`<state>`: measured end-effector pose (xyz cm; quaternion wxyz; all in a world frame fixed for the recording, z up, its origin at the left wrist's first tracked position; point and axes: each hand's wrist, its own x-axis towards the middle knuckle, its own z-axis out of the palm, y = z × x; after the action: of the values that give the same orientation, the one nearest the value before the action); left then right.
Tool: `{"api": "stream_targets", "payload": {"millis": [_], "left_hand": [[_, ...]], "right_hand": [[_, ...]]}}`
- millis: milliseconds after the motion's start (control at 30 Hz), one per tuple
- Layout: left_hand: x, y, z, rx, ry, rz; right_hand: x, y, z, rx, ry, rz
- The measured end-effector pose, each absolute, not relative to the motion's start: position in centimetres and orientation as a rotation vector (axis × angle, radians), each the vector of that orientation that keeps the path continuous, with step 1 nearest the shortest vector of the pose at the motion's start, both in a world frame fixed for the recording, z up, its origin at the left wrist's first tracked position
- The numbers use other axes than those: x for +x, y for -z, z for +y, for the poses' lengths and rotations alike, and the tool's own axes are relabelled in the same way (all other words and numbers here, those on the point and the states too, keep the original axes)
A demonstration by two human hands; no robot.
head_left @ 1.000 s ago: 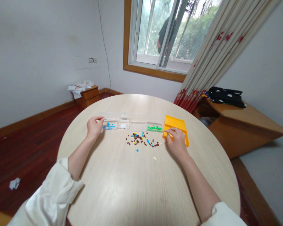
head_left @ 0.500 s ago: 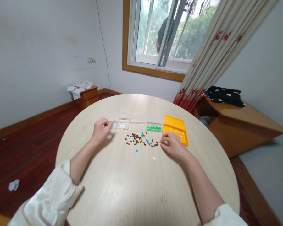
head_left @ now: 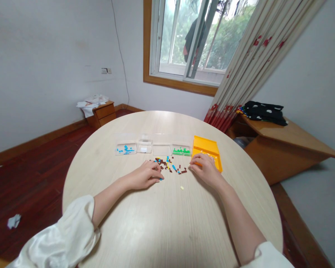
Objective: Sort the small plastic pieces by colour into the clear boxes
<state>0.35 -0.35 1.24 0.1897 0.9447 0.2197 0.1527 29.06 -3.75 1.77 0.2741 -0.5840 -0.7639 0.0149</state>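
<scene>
My left hand (head_left: 146,175) is low over the table at the left side of a loose pile of small brown, yellow and blue toy bricks (head_left: 167,163). Its thumb and forefinger are apart, with the thumb tip at a blue brick (head_left: 161,179) that it partly covers. My right hand (head_left: 205,168) rests in front of the open yellow case (head_left: 219,163), fingertips pinched together near a brown brick (head_left: 184,171). Whatever is in that pinch is too small to make out. A pale yellow brick (head_left: 182,188) lies alone nearer to me.
Behind the pile stand clear boxes: one with blue bricks (head_left: 125,150), a small one with something white (head_left: 144,149), a shallow tray (head_left: 162,144) and one with green bricks (head_left: 181,151). White pieces lie in the yellow case. The round table (head_left: 167,227) stands before a window.
My left hand has come from the blue-brick box, right and toward me, to the lone blue brick, its fingers now apart. My right hand has stayed pinched in nearly the same place.
</scene>
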Motion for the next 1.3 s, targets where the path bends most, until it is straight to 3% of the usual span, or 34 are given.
{"api": "stream_targets", "payload": {"millis": [367,600,867,1300], "left_hand": [[0.6,-1.4,-0.4,2.646,-0.412,0.601],[-0.8,-1.7,0.9,2.575,-0.642,0.829],[-5.5,-1.2,5.7,2.209,-1.208,1.723],[-6.5,-0.4,6.8,2.07,-1.169,1.989]], "right_hand": [[31.5,-0.9,-2.6,-1.688,0.533,-1.493],[31.1,-1.1,-2.7,-1.682,0.492,-1.509],[30.5,-1.2,-2.9,-1.649,0.436,-1.557],[30.0,-1.4,-3.1,-1.611,0.374,-1.635]]}}
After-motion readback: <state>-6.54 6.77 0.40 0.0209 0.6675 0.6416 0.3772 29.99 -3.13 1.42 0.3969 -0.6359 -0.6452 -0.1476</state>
